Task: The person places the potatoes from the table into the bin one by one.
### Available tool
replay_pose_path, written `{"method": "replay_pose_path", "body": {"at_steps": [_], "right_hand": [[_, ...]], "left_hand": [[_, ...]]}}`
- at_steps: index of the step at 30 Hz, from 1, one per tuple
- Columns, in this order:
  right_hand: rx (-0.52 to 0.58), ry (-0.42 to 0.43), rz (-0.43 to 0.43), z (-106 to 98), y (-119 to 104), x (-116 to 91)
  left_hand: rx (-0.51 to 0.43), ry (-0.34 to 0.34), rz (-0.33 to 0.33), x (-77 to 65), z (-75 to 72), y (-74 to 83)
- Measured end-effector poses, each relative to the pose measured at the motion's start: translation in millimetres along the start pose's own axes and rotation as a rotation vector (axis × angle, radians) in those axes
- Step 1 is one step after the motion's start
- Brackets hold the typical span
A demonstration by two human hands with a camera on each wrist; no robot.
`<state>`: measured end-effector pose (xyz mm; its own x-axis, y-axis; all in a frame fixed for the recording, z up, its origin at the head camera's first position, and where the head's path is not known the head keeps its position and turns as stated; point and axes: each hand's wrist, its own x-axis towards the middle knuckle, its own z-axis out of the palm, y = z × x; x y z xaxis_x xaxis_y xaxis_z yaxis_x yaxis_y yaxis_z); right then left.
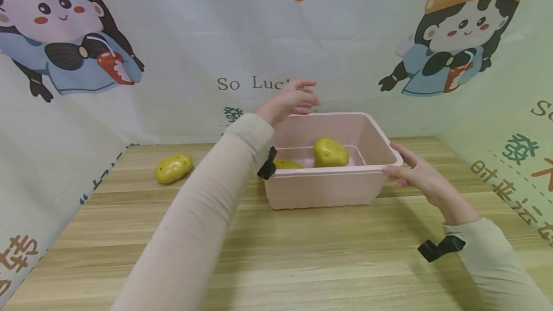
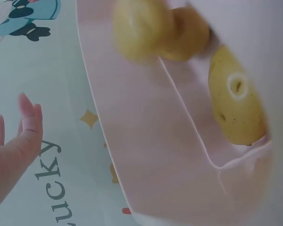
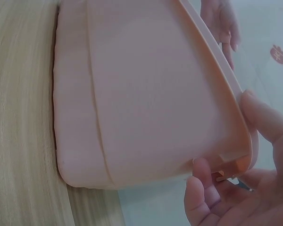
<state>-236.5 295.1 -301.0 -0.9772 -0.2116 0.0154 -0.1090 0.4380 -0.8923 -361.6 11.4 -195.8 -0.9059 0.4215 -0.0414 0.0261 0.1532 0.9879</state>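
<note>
A pink plastic bin (image 1: 324, 188) stands on the table, with yellow potatoes inside. One potato (image 1: 330, 152) shows near its middle, and another potato (image 1: 287, 164) is partly hidden by the front wall. In the left wrist view a blurred potato (image 2: 142, 30) overlaps a second one (image 2: 188, 35), and a third potato (image 2: 236, 99) lies apart on the bin floor. My left hand (image 1: 290, 100) hovers over the bin's back left rim, fingers loosely extended and holding nothing. My right hand (image 1: 419, 174) grips the bin's right end, thumb on the rim and fingers beneath it.
Left of the bin, a single potato (image 1: 174, 168) lies on the wooden table (image 1: 302, 258). A printed cloth (image 1: 181, 37) with cartoon figures and lettering hangs behind and along both sides. Black camera straps circle both sleeves.
</note>
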Motion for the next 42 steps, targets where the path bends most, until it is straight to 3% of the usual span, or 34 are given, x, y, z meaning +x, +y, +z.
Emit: {"method": "replay_pose_path", "body": {"at_steps": [11,30,42], "right_hand": [[-0.028,0.014,0.018,2,-2,-3],[-0.033,0.02,0.002,3,-4,-1],[-0.02,0.004,0.003,2,-2,-2]], "left_hand": [[0.0,0.006,-0.01,-4.5,-10.8,-2.1],[0.061,-0.015,0.025,-28.2,-40.6,5.6],[0.055,0.028,0.025,-40.7,-70.3,-8.0]]}}
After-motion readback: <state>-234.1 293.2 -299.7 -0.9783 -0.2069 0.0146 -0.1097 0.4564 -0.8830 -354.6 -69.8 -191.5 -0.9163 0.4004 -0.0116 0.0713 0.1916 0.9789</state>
